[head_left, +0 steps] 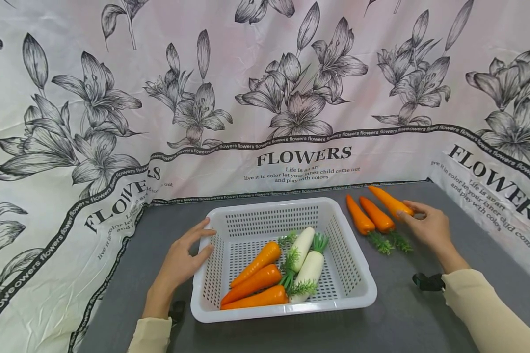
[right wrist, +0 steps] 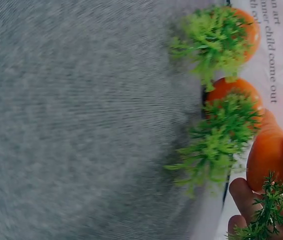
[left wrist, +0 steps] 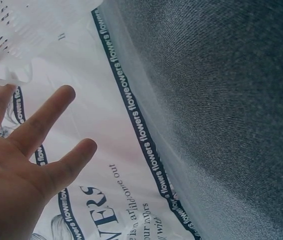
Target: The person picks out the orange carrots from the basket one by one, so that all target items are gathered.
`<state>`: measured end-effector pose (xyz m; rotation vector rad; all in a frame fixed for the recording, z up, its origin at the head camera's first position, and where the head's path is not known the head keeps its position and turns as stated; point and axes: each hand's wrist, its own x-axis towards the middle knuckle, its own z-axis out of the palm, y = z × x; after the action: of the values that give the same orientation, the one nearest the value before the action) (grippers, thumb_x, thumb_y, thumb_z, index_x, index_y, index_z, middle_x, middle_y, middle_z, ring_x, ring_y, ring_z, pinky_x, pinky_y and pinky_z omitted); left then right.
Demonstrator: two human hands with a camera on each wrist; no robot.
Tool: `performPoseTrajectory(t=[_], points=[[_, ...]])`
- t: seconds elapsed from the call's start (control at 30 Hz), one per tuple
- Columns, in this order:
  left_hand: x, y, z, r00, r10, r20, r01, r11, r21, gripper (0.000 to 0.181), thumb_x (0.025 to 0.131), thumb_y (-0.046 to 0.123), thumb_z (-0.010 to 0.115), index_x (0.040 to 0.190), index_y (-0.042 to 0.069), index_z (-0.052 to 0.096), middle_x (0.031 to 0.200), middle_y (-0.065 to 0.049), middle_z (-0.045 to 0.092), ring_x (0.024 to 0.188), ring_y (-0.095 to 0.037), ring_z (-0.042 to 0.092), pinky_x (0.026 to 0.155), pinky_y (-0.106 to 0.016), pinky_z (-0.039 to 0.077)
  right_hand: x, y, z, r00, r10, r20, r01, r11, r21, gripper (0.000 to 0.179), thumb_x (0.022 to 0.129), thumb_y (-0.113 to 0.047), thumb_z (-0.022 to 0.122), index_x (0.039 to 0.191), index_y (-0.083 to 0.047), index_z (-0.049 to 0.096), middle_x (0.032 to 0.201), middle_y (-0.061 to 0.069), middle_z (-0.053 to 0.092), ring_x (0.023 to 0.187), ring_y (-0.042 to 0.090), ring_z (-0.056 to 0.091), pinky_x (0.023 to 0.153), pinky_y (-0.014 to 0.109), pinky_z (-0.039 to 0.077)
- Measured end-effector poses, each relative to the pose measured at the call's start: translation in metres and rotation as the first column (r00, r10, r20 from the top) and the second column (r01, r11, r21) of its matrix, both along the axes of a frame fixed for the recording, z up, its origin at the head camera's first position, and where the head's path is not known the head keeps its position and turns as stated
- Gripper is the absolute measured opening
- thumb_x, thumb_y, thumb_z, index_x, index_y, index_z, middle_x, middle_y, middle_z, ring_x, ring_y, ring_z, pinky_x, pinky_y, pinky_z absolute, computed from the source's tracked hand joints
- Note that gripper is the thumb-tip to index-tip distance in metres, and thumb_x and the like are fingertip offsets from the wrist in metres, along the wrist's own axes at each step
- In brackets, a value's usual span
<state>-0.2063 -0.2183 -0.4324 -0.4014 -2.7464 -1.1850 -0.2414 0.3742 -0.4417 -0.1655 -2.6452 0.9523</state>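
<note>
My right hand [head_left: 429, 226] grips a carrot [head_left: 386, 200] by its thick end, its tip pointing away to the left. In the right wrist view the held carrot [right wrist: 269, 159] sits between thumb and fingers, and its green leaves hang over them. Two more carrots [head_left: 359, 215] [head_left: 378, 215] lie beside it on the table, leaves toward me. My left hand [head_left: 182, 255] rests at the left rim of a white perforated basket [head_left: 282, 310], fingers spread. Inside the basket, three carrots [head_left: 255, 287] lie left of two white radishes [head_left: 308, 272] with green tops.
The grey tabletop [head_left: 406, 318] extends around the basket. A white cloth [head_left: 300, 171] printed with flowers and lettering hangs behind the table and along both sides. Dark straps [head_left: 428, 282] are worn at both wrists.
</note>
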Motion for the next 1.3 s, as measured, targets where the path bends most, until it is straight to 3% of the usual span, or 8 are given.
performPoseTrajectory(t=[0.1, 0.17, 0.23, 0.3, 0.63, 1.3], points=[[0.0, 0.0, 0.0, 1.0, -0.001, -0.007, 0.001, 1.0, -0.001, 0.038, 0.097, 0.023, 0.067, 0.134, 0.023, 0.066, 0.164, 0.004, 0.039, 0.152, -0.035, 0.036, 0.114, -0.067, 0.036, -0.001, 0.002, -0.006, 1.0, -0.01, 0.013, 0.01, 0.999, 0.031, 0.056, 0.098, -0.044, 0.065, 0.137, -0.004, 0.064, 0.128, 0.029, 0.066, 0.085, 0.015, 0.068, 0.065, 0.027, 0.051], [0.0, 0.0, 0.0, 1.0, -0.001, -0.01, 0.001, 1.0, -0.003, 0.038, 0.096, 0.023, 0.067, 0.134, 0.021, 0.066, 0.164, 0.004, 0.039, 0.152, -0.034, 0.036, 0.115, -0.067, 0.035, -0.001, 0.003, -0.009, 0.999, -0.013, 0.032, 0.012, 0.999, 0.035, 0.058, 0.098, -0.045, 0.064, 0.137, -0.003, 0.063, 0.129, 0.03, 0.065, 0.1, 0.037, 0.067, 0.073, 0.039, 0.053], [0.0, 0.0, 0.0, 1.0, -0.003, -0.009, 0.003, 1.0, -0.004, 0.038, 0.097, 0.024, 0.067, 0.134, 0.02, 0.066, 0.164, 0.004, 0.039, 0.152, -0.035, 0.036, 0.115, -0.067, 0.035, -0.001, 0.003, -0.012, 0.998, -0.012, 0.063, 0.01, 0.999, 0.033, 0.061, 0.099, -0.047, 0.062, 0.139, -0.001, 0.061, 0.131, 0.032, 0.063, 0.11, 0.048, 0.061, 0.079, 0.051, 0.051], [0.0, 0.0, 0.0, 1.0, -0.002, -0.005, 0.002, 1.0, 0.0, 0.038, 0.096, 0.023, 0.067, 0.134, 0.02, 0.066, 0.164, 0.004, 0.039, 0.152, -0.035, 0.036, 0.115, -0.067, 0.035, 0.0, 0.003, -0.014, 0.996, -0.011, 0.085, 0.008, 1.0, 0.028, 0.063, 0.099, -0.048, 0.061, 0.139, 0.0, 0.059, 0.131, 0.034, 0.062, 0.113, 0.051, 0.058, 0.083, 0.057, 0.048], [0.0, 0.0, -0.001, 1.0, -0.003, -0.008, 0.003, 1.0, -0.001, 0.037, 0.097, 0.025, 0.067, 0.134, 0.023, 0.066, 0.164, 0.004, 0.039, 0.152, -0.035, 0.036, 0.114, -0.066, 0.036, -0.003, 0.002, -0.023, 0.994, -0.033, 0.103, 0.031, 0.999, 0.025, 0.062, 0.099, -0.045, 0.061, 0.138, 0.003, 0.059, 0.126, 0.035, 0.063, 0.112, 0.052, 0.058, 0.085, 0.059, 0.047], [-0.001, -0.001, -0.001, 1.0, -0.015, -0.024, 0.015, 1.0, 0.008, 0.038, 0.096, 0.023, 0.068, 0.134, 0.022, 0.067, 0.164, 0.004, 0.039, 0.152, -0.033, 0.037, 0.116, -0.067, 0.033, -0.003, 0.004, -0.016, 0.99, 0.008, 0.137, -0.017, 0.998, 0.065, 0.066, 0.101, -0.046, 0.058, 0.139, 0.008, 0.055, 0.128, 0.041, 0.059, 0.112, 0.057, 0.057, 0.084, 0.063, 0.05]])
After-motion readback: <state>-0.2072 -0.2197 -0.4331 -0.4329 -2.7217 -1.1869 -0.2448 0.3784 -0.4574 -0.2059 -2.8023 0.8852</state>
